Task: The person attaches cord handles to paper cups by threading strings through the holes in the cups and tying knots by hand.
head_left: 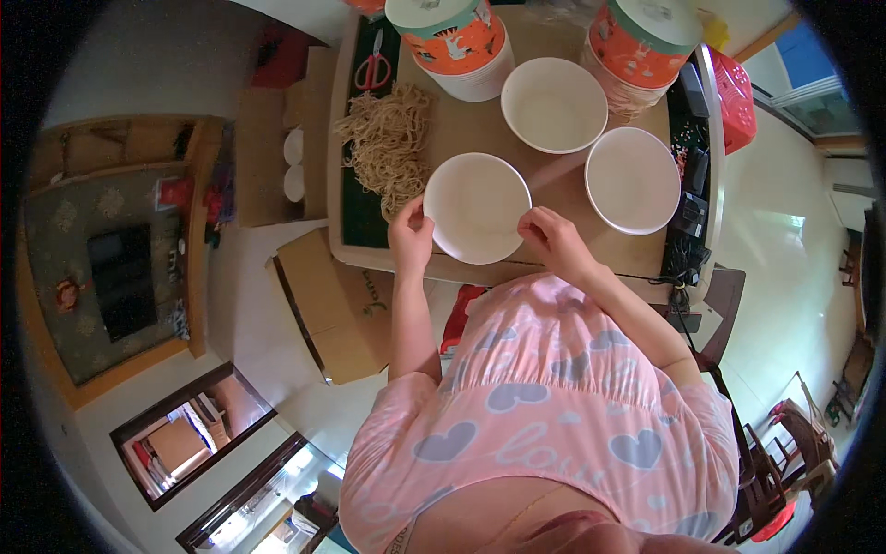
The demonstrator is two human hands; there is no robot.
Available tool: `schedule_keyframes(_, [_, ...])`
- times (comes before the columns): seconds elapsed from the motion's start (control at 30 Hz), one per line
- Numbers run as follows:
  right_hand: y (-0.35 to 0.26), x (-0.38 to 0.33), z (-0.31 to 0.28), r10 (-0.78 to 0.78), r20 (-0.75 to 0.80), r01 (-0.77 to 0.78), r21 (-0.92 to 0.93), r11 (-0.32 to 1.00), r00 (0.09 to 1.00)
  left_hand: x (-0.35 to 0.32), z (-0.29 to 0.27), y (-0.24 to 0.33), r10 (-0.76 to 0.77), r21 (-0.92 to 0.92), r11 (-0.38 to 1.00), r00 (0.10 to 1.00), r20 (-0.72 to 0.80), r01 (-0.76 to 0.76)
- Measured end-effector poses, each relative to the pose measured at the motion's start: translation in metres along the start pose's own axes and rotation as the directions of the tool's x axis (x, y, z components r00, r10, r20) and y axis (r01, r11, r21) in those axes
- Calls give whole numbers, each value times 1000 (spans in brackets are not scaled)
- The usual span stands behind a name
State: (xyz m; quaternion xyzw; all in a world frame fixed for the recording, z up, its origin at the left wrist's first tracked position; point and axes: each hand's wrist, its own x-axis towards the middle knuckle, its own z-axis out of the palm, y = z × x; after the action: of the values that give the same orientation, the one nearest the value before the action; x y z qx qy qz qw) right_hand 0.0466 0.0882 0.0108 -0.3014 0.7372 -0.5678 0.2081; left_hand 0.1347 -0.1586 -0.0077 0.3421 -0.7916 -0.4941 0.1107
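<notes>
Centre of the frame, white bowl [477,210]: stands open side up by the front edge of the table [471,127], between the two hands.
Left hand [412,235]: left of centre; thumb and fingers narrow, holding the bowl's left rim.
Right hand [556,242]: right of centre; fingertips drawn together at the bowl's right rim; whether they grip it, cannot tell.
Second bowl [554,106]: above centre, upright.
Third bowl [633,182]: right of centre, upright, near the second.
Tangled strands [388,143]: tan, heaped left of the white bowl.
Scissors [373,70]: red-handled, upper left of the tabletop.
Patterned tubs [459,46]: orange and teal, along the top of the frame.
</notes>
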Motion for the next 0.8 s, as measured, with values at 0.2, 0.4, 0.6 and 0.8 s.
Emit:
schedule_keyframes(0.2, [-20, -1, 2, -24, -32, 25, 59, 998, 999, -13, -12, 54, 89, -11, 996, 990, -113, -91])
schedule_keyframes(0.4, [-36, -2, 1, -47, -13, 48, 20, 999, 999, -12, -7, 62, 269, 290, 939, 921, -281, -185])
schedule_keyframes(0.6, [-41, -8, 2, -48, 1, 48, 17, 999, 999, -6, 5, 52, 347, 358, 903, 895, -281, -238])
schedule_keyframes(0.8, [-3, -5, 5, 4, -56, -5, -29, 1000, 998, 16, 11, 11, 114, 297, 951, 990, -88, -83])
